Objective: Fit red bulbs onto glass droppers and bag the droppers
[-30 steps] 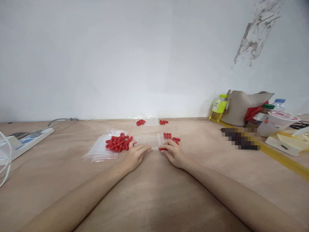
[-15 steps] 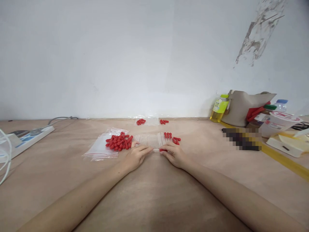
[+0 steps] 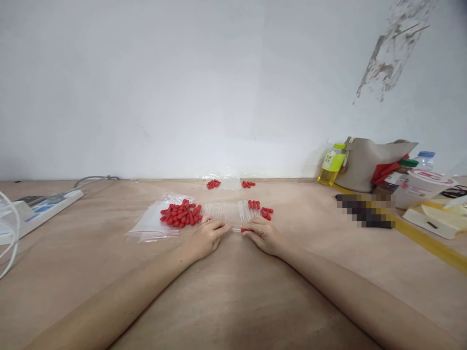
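A row of thin clear dropper tubes (image 3: 228,212) lies side by side on the table between my hands. My left hand (image 3: 211,236) is closed at the near edge of the row, its fingers on one clear tube (image 3: 236,230). Opposite it, my right hand (image 3: 265,235) pinches a red rubber bulb (image 3: 243,230) at that tube's right end; how far the bulb covers the tube is hidden. Several red bulbs (image 3: 254,204) stand in line at the row's right end, and loose bulbs (image 3: 267,212) lie beside them. Left of the row is a heap of red bulbs (image 3: 180,214).
Clear zip bags (image 3: 151,222) lie under the heap. Near the wall are more red bulbs (image 3: 213,184) and a clear bag (image 3: 230,183). A power strip (image 3: 54,211) is at left. A bottle (image 3: 331,165), a grey bag (image 3: 361,163) and a tub (image 3: 425,187) stand at right.
Both hands keep almost the same place and grip. Less of the red bulb shows at my right fingertips, and the left fingers have shifted slightly.
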`<action>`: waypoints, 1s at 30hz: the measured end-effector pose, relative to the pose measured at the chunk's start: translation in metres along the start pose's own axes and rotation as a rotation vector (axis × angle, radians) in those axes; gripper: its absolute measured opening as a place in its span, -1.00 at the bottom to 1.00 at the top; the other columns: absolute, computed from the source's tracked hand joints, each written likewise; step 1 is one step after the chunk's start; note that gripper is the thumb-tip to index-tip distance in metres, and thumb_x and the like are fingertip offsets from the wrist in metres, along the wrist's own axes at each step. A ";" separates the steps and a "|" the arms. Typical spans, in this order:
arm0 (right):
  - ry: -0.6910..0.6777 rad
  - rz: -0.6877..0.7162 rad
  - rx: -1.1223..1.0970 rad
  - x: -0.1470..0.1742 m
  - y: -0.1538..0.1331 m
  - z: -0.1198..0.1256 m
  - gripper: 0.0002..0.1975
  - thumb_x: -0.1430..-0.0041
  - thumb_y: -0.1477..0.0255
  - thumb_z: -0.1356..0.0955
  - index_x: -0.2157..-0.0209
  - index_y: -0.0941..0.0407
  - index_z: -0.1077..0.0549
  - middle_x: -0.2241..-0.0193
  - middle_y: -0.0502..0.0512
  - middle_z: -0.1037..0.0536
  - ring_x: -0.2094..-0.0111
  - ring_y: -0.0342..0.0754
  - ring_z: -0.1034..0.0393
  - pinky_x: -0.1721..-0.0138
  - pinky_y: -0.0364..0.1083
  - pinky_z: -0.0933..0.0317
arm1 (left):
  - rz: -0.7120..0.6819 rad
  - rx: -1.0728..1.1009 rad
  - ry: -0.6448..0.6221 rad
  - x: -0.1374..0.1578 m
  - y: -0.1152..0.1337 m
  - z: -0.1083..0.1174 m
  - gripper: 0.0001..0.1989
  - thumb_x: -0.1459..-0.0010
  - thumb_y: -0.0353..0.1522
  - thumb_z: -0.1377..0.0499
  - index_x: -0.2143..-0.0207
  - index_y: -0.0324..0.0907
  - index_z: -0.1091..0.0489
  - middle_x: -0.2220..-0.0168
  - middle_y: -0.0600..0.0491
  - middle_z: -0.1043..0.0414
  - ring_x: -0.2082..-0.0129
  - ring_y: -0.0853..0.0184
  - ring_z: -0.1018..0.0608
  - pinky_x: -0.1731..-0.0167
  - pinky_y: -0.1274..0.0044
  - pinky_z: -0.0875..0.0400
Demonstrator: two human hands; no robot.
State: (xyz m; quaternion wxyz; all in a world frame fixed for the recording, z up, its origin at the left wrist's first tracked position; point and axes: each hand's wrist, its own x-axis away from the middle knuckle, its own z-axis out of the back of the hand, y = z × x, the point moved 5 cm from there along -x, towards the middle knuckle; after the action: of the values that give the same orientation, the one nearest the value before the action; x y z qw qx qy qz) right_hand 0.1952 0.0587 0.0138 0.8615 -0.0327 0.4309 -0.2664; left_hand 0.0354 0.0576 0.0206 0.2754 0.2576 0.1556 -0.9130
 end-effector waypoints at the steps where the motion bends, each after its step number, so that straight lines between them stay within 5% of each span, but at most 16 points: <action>1: -0.010 -0.001 0.002 0.000 -0.001 0.000 -0.83 -0.15 0.46 -0.23 0.32 0.12 -0.45 0.46 0.09 -0.47 0.40 -0.11 -0.30 0.37 -0.13 -0.21 | -0.014 0.007 0.016 0.001 0.000 -0.001 -0.66 -0.10 -0.56 0.08 0.16 -0.18 -0.37 0.35 0.01 -0.43 0.37 0.36 -0.41 0.25 0.42 -0.18; 16: -0.113 -0.009 0.198 -0.004 -0.005 -0.004 -0.83 -0.14 0.40 -0.23 0.36 0.16 -0.41 0.47 0.09 -0.44 0.37 -0.09 -0.24 0.27 -0.07 -0.01 | 0.014 0.157 0.069 0.002 0.002 -0.008 -0.74 -0.14 -0.52 0.06 0.18 -0.17 -0.33 0.37 0.04 -0.48 0.41 0.38 -0.47 0.19 0.40 -0.13; 23: -0.106 0.041 0.147 -0.009 -0.003 -0.002 -0.80 -0.15 0.39 -0.22 0.31 0.14 -0.44 0.49 0.09 -0.42 0.40 -0.09 -0.24 0.31 -0.07 -0.07 | 0.026 0.158 0.080 -0.001 0.005 -0.009 -0.75 -0.17 -0.48 0.06 0.17 -0.18 -0.33 0.38 0.03 -0.48 0.42 0.38 -0.46 0.20 0.40 -0.15; 26: -0.093 -0.067 -0.077 -0.010 0.004 -0.001 -0.79 -0.14 0.35 -0.23 0.24 0.11 -0.41 0.45 0.07 -0.42 0.40 -0.12 -0.27 0.33 -0.12 -0.13 | 0.089 0.189 0.099 -0.003 0.003 -0.010 -0.76 -0.19 -0.45 0.06 0.14 -0.18 -0.32 0.35 0.03 -0.47 0.39 0.38 -0.45 0.22 0.43 -0.17; 30: 0.072 -0.386 -0.416 -0.012 0.023 0.004 -0.74 -0.02 0.28 -0.33 0.26 0.11 -0.33 0.48 -0.02 -0.40 0.44 -0.17 -0.29 0.39 -0.16 -0.17 | 0.118 0.241 0.103 -0.003 0.003 -0.007 -0.73 -0.20 -0.38 0.04 0.04 -0.16 -0.23 0.32 0.06 -0.45 0.37 0.39 -0.44 0.15 0.44 -0.16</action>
State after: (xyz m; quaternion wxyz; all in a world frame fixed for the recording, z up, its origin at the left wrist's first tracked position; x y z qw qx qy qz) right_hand 0.2025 0.0831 0.0188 0.7538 -0.2805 0.4926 -0.3325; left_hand 0.0418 0.0594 0.0165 0.2872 0.3439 0.0433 -0.8929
